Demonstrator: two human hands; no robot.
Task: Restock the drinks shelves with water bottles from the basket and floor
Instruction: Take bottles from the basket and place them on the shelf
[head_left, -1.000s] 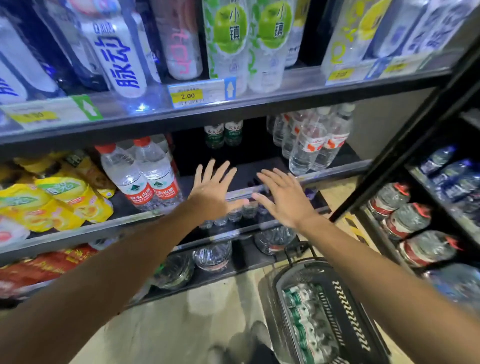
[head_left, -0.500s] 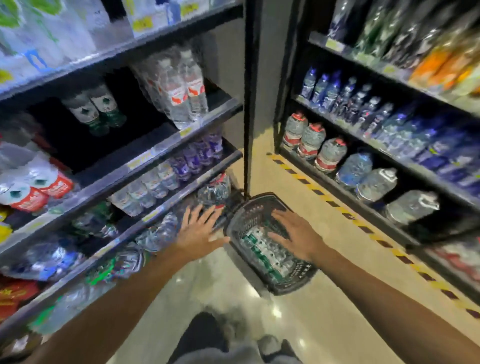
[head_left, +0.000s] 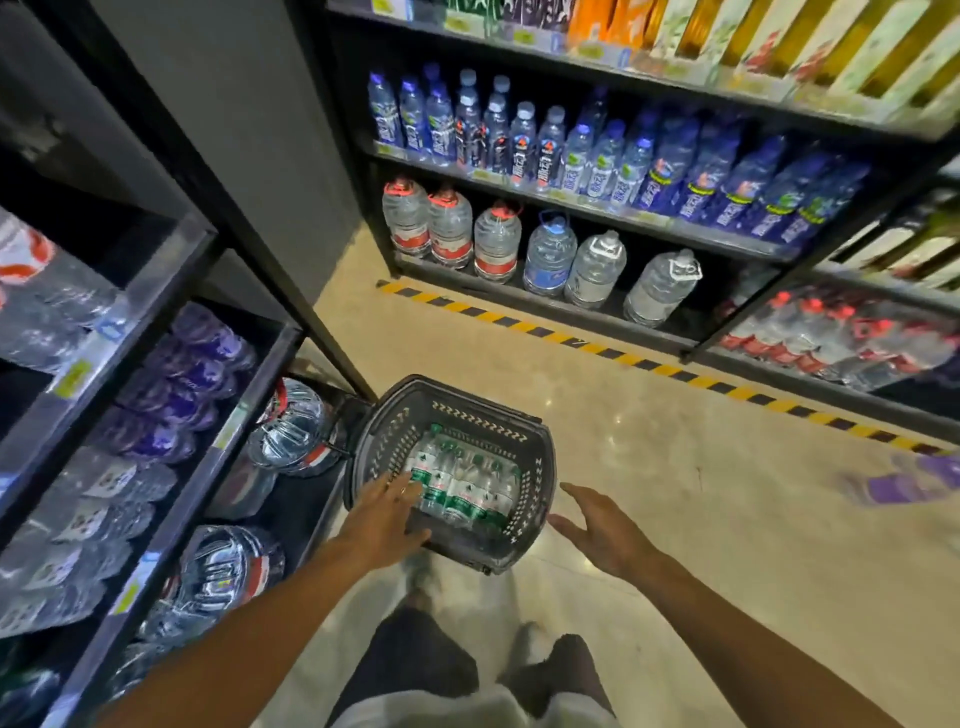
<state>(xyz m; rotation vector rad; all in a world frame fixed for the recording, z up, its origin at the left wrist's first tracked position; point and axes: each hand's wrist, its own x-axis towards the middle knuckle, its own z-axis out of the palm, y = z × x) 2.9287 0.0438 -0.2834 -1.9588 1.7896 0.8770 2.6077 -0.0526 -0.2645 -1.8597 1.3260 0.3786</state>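
Drinks shelves (head_left: 171, 332), far left: dark tiered racking, upper tiers holding clear and purple-labelled bottles lying blurred; the lowest tier carries large jugs (head_left: 291, 428) with a bare stretch of shelf between them. Left hand (head_left: 382, 519): fingers straight and spread, reaching over the near rim into the basket, fingertips at or just above the leftmost bottle; contact cannot be confirmed, and nothing is grasped. Basket (head_left: 498, 415): dark plastic, standing on the floor just beside the shelf foot, holding a row of green-labelled water bottles (head_left: 462, 486) lying side by side, seemingly a full layer. Right hand (head_left: 597, 530): released, fingers loosely extended, hovering just outside the basket's right rim, holding nothing. Floor (head_left: 675, 467): pale tile with a yellow-and-black hazard strip (head_left: 649, 364); purple bottles (head_left: 914, 480) lie blurred at the far right. Status, as judged: restocking is at an early or middle stage, the basket load untouched, pickup step in hand, floor stock remaining.
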